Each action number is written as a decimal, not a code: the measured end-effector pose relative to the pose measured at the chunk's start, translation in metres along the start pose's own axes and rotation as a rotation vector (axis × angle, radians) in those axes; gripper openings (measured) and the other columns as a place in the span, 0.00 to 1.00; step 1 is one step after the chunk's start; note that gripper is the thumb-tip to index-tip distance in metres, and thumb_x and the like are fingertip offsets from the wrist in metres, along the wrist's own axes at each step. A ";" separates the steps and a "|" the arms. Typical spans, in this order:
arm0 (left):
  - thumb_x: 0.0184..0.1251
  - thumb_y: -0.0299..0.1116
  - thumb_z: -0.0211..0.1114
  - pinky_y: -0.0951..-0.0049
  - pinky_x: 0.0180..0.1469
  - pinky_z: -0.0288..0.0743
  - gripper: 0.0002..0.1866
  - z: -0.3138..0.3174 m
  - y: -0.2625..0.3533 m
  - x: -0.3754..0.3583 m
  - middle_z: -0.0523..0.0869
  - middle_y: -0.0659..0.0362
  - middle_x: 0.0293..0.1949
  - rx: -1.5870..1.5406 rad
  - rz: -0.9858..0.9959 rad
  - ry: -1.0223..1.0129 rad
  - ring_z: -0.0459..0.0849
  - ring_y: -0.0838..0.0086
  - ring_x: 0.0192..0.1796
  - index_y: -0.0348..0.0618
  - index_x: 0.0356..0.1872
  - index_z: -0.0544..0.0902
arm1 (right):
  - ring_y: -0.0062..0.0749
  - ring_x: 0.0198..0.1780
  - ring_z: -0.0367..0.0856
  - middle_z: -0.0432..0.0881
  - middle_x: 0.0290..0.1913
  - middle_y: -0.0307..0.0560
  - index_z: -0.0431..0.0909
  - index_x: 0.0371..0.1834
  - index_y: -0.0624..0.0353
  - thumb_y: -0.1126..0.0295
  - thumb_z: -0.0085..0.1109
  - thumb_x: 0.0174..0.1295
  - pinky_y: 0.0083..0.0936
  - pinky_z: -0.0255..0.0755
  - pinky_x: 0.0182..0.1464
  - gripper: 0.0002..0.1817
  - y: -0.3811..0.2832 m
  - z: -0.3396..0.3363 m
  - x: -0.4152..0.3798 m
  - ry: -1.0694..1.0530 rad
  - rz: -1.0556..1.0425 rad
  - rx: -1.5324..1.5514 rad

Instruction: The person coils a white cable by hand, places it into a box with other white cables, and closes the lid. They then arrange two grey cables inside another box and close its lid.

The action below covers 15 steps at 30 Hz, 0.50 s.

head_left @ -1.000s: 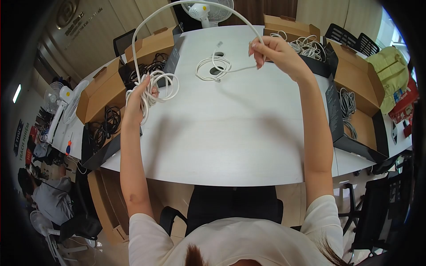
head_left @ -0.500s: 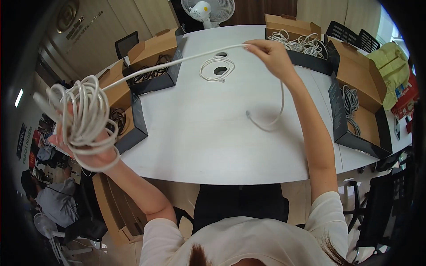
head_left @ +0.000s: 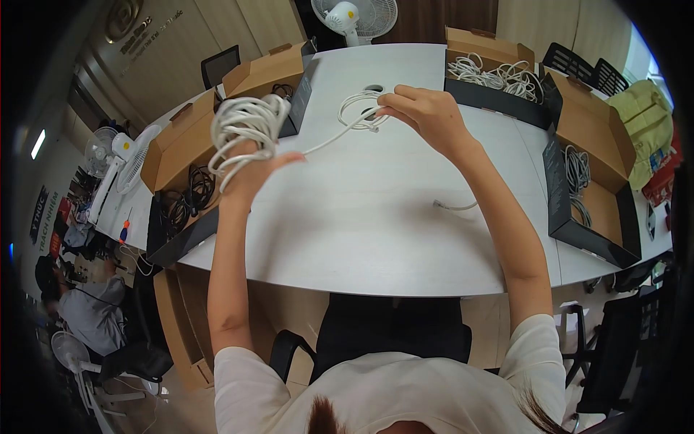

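Note:
A white network cable point(head_left: 249, 124) is wound in many loose loops around the fingers of my left hand point(head_left: 246, 173), whose thumb sticks out to the right. From the loops a single strand runs across to my right hand point(head_left: 423, 119), which pinches it between thumb and fingertips. The cable's loose end, with a clear plug point(head_left: 438, 204), hangs over the table below my right hand. A second white cable, neatly coiled point(head_left: 347, 116), lies on the table partly behind my right hand, its plug showing at the near side.
Around the white table point(head_left: 361, 246) stand open boxes: black cables point(head_left: 191, 195) on the left, white cables point(head_left: 495, 76) at the back right, grey cables point(head_left: 576, 177) on the right. A screwdriver point(head_left: 124, 231) lies at the far left. A fan point(head_left: 354, 18) stands behind; a seated person point(head_left: 94, 311) is at left.
My left hand has swung inward to the right with the loops. My right hand has come down slightly, and the strand between the hands is shorter and slack.

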<state>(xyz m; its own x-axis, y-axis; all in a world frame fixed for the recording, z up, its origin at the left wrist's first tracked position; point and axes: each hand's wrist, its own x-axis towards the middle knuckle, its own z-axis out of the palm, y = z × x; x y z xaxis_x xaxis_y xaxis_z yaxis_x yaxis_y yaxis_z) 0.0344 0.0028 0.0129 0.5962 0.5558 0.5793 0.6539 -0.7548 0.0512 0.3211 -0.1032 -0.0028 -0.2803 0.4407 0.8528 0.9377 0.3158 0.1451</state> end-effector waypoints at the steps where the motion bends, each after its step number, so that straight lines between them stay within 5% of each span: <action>1: 0.39 0.56 0.78 0.63 0.45 0.74 0.33 0.003 0.006 -0.004 0.84 0.52 0.37 -0.041 -0.016 -0.182 0.81 0.62 0.40 0.38 0.38 0.81 | 0.28 0.23 0.76 0.75 0.24 0.34 0.78 0.33 0.47 0.58 0.59 0.59 0.25 0.67 0.22 0.08 0.002 -0.001 0.001 0.015 0.006 0.012; 4: 0.43 0.62 0.72 0.58 0.57 0.70 0.39 0.028 0.021 -0.023 0.81 0.48 0.51 0.217 0.099 -0.352 0.78 0.56 0.54 0.38 0.49 0.80 | 0.28 0.24 0.77 0.75 0.24 0.33 0.77 0.33 0.48 0.58 0.60 0.59 0.25 0.67 0.22 0.08 0.000 -0.003 0.001 -0.023 -0.038 -0.008; 8: 0.57 0.48 0.64 0.57 0.63 0.66 0.28 0.057 0.007 -0.025 0.78 0.44 0.56 0.121 -0.074 -0.290 0.73 0.52 0.61 0.38 0.53 0.78 | 0.30 0.26 0.78 0.78 0.27 0.34 0.77 0.33 0.49 0.58 0.61 0.58 0.27 0.68 0.24 0.09 -0.002 -0.003 0.002 -0.066 0.011 0.021; 12: 0.53 0.43 0.67 0.56 0.55 0.72 0.21 0.043 0.005 -0.015 0.83 0.45 0.45 0.068 0.079 0.009 0.79 0.51 0.51 0.38 0.44 0.82 | 0.30 0.26 0.78 0.81 0.28 0.37 0.79 0.38 0.50 0.62 0.63 0.57 0.26 0.69 0.27 0.09 0.013 -0.003 -0.001 -0.069 0.144 0.136; 15: 0.52 0.42 0.69 0.56 0.53 0.73 0.21 0.027 0.003 -0.005 0.82 0.44 0.46 0.165 -0.011 0.073 0.80 0.51 0.50 0.40 0.44 0.83 | 0.29 0.25 0.77 0.81 0.27 0.41 0.80 0.42 0.51 0.64 0.63 0.58 0.25 0.69 0.28 0.10 0.026 0.003 -0.010 -0.161 0.306 0.141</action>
<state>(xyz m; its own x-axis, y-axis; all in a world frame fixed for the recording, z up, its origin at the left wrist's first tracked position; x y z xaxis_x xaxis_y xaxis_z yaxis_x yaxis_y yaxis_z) 0.0464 0.0069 -0.0122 0.5567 0.5327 0.6374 0.7315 -0.6781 -0.0723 0.3472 -0.0967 -0.0090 -0.0310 0.6554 0.7547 0.9488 0.2566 -0.1839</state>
